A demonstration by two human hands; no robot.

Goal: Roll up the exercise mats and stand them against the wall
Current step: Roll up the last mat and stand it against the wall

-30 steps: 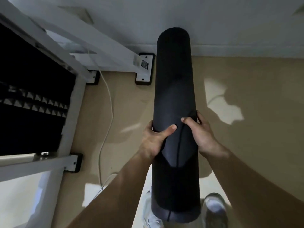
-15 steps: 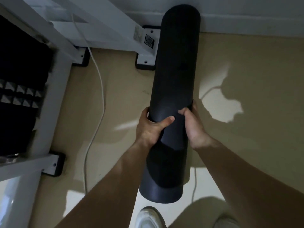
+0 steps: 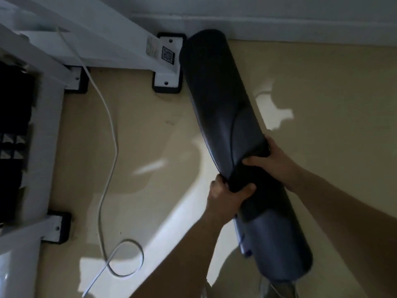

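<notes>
A pale beige floor [image 3: 150, 136] fills most of the view and runs to a white wall [image 3: 279, 5] with a skirting board [image 3: 300, 37] at the far edge. On the left stands a white metal frame [image 3: 49, 130] with a dark panel [image 3: 12, 125] behind it. Its legs end in white foot plates on black pads, one of them, the far foot plate [image 3: 167, 72], close to the skirting.

The rolled mat [image 3: 219, 100] is a thick dark cylinder, tilted. Its far end lies by the skirting, just beside the far foot plate, and its near end comes toward the near right corner. Whether the far end touches the floor or the wall cannot be told. The outer flap's edge runs as a curved seam along the roll.

Both hands grip the roll past its middle, toward the near end. The left hand [image 3: 225, 196] clasps it from the left — fingers curled under, thumb bent over the top. The right hand [image 3: 277, 162] holds it from the right, fingers wrapped round the far side and thumb pressed onto the upper face. The two thumbs lie near each other without touching.

A white cable [image 3: 111, 130] trails from the frame across the floor and ends in a loop at the near left. A small square code label [image 3: 168, 55] sits on the frame leg just above the far foot plate.
</notes>
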